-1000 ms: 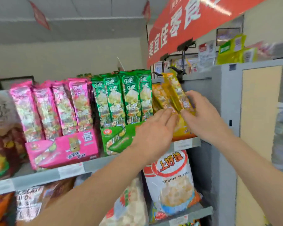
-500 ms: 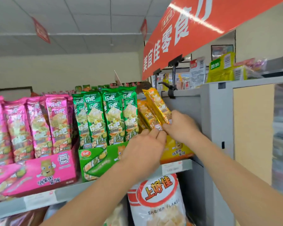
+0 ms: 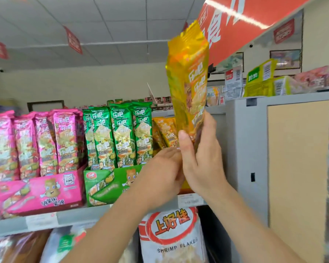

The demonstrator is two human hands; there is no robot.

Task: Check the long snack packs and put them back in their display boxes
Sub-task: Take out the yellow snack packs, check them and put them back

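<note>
Standing upright above the shelf [image 3: 74, 217], the yellow snack pack [image 3: 188, 78] is gripped at its lower end by the right hand [image 3: 201, 160]. The left hand [image 3: 160, 173] adjoins, probably touching; its grasp cannot be told.

Glossy foil-like yellow pack [image 3: 188, 76], printed cardboard green box [image 3: 110, 185], matt grey shelf [image 3: 84, 215]

A long yellow foil snack pack [image 3: 188, 76] is held upright above the other yellow packs [image 3: 165, 132], beside green packs [image 3: 120, 135] and pink packs [image 3: 46, 145] standing in matching cardboard display boxes [image 3: 106, 185].
</note>
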